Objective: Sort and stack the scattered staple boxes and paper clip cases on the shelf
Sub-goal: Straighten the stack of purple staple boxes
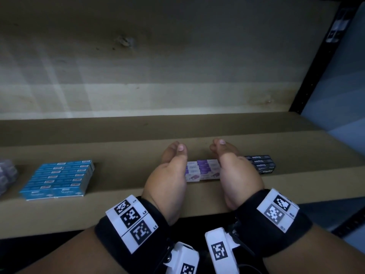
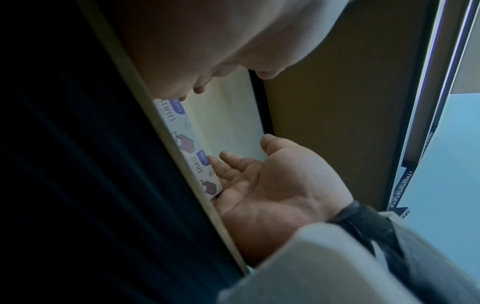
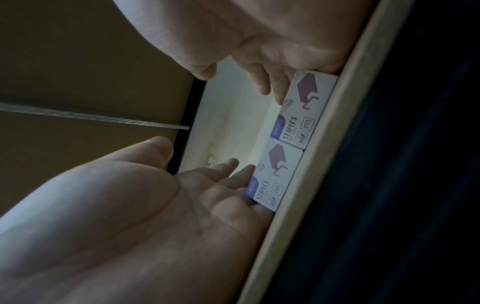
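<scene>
A block of purple-and-white staple boxes (image 1: pixel 203 171) lies in rows on the brown shelf (image 1: pixel 118 153), near its front edge. My left hand (image 1: pixel 169 171) stands flat against the block's left end. At the block's right end my right hand (image 1: pixel 235 169) does the same, palm facing inward. Fingers of both hands are straight and touch the box sides. The right wrist view shows two "STAPLES" box fronts (image 3: pixel 293 139) between my left fingers (image 3: pixel 262 82) and right fingers (image 3: pixel 233 174). The same boxes (image 2: pixel 187 148) appear in the left wrist view beside my right palm (image 2: pixel 272 185).
A tidy block of blue staple boxes (image 1: pixel 59 178) sits at the left of the shelf. Clear paper clip cases (image 1: pixel 7 175) show at the far left edge. Dark navy staple boxes (image 1: pixel 262 165) lie just right of my right hand. A black upright post (image 1: pixel 316 66) bounds the shelf's right side.
</scene>
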